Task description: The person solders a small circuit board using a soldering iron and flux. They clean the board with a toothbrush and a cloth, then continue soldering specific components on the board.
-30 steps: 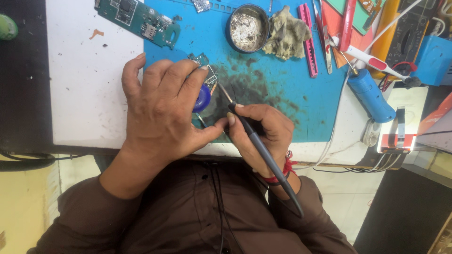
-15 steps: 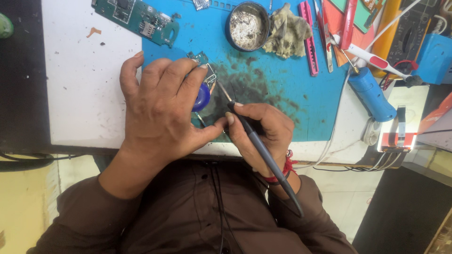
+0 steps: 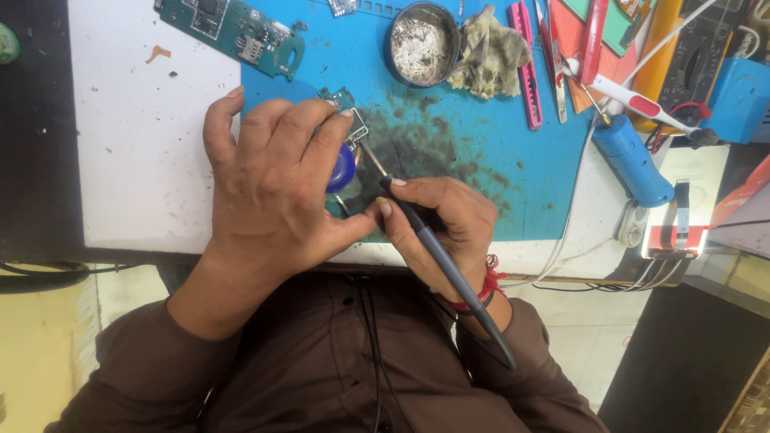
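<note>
With the left hand [image 3: 273,184] pressed flat over the small green board [image 3: 346,108] at 12 o'clock on the blue mat [image 3: 481,184], the right hand [image 3: 437,220], clamped around the soldering iron [image 3: 437,252], should brace its heel and touch only the joint.

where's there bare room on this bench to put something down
The white top left of the blue mat is bare, between the green board and the left hand. The stained mat stretch right of the right hand is free too. Crowded: the top right, round the tin, rag and tools.
</note>
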